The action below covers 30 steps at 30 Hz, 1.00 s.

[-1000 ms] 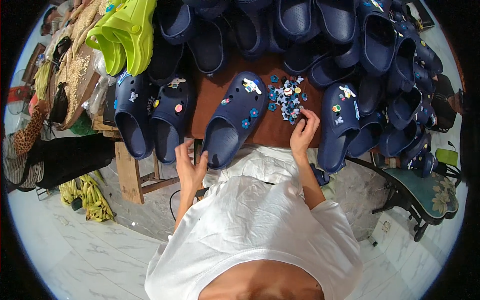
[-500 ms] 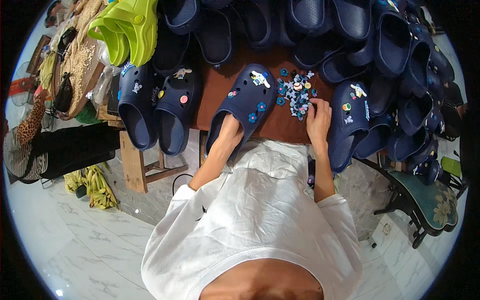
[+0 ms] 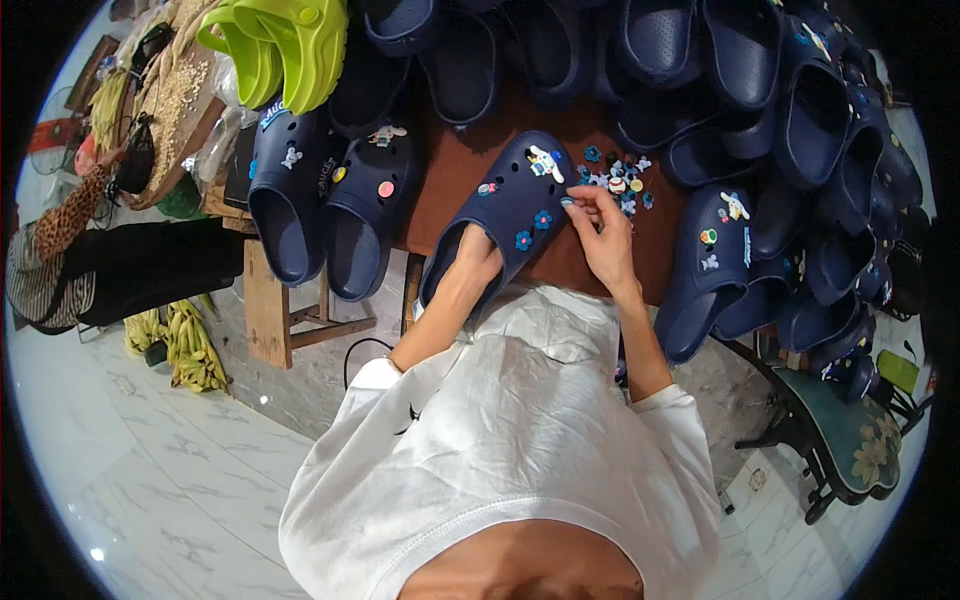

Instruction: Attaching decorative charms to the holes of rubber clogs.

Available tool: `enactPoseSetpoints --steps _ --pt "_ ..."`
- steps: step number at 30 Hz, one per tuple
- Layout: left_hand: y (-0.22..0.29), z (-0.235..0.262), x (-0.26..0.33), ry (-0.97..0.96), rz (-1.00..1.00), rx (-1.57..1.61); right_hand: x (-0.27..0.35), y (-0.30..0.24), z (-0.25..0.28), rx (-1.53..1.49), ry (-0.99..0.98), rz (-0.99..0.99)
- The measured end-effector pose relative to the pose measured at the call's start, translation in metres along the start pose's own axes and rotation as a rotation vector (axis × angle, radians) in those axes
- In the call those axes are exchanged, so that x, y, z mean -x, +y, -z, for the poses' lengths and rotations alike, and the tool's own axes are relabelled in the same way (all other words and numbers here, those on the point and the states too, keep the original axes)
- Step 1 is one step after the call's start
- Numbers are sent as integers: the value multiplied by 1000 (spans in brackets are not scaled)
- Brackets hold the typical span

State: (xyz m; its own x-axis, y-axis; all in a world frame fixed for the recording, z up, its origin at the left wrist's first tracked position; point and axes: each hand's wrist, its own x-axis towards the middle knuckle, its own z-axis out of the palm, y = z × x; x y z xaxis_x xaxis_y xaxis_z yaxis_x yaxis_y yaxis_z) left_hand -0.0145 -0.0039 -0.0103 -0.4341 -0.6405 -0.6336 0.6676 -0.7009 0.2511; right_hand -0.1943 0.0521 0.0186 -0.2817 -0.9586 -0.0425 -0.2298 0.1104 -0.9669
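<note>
A navy clog (image 3: 510,195) with a white character charm and blue flower charms lies on the brown tabletop. My left hand (image 3: 478,262) reaches into its foot opening, the fingers hidden under the upper. Beside the clog's right edge, my right hand (image 3: 607,235) pinches a small bluish shoe charm (image 3: 567,201) between thumb and forefinger; its exact shape is too small to tell. Just beyond that hand is a pile of loose shoe charms (image 3: 618,184), blue, white and dark. Another decorated navy clog (image 3: 708,255) stands to the right.
Two decorated navy clogs (image 3: 286,205) stand at the left, below lime-green clogs (image 3: 290,50). Many plain navy clogs (image 3: 740,50) crowd the back and right. A wooden stool (image 3: 268,310), bananas (image 3: 190,345) and another person's patterned sleeve (image 3: 75,210) show at the left.
My right hand has left the charm pile and moved leftward to the clog's side, now pinching a small charm. My left hand stays inside the clog. The whole view has shifted slightly.
</note>
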Motion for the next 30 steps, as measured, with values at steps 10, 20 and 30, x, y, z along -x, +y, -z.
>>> enactPoseSetpoints --steps 10,20,30 --pt "6 -5 5 -119 15 167 -47 -31 -31 128 -117 141" --pt "-3 -13 7 -110 25 184 -58 -34 -45 417 21 352" --pt "-6 -7 1 -33 22 166 -53 -34 -41 555 4 466"
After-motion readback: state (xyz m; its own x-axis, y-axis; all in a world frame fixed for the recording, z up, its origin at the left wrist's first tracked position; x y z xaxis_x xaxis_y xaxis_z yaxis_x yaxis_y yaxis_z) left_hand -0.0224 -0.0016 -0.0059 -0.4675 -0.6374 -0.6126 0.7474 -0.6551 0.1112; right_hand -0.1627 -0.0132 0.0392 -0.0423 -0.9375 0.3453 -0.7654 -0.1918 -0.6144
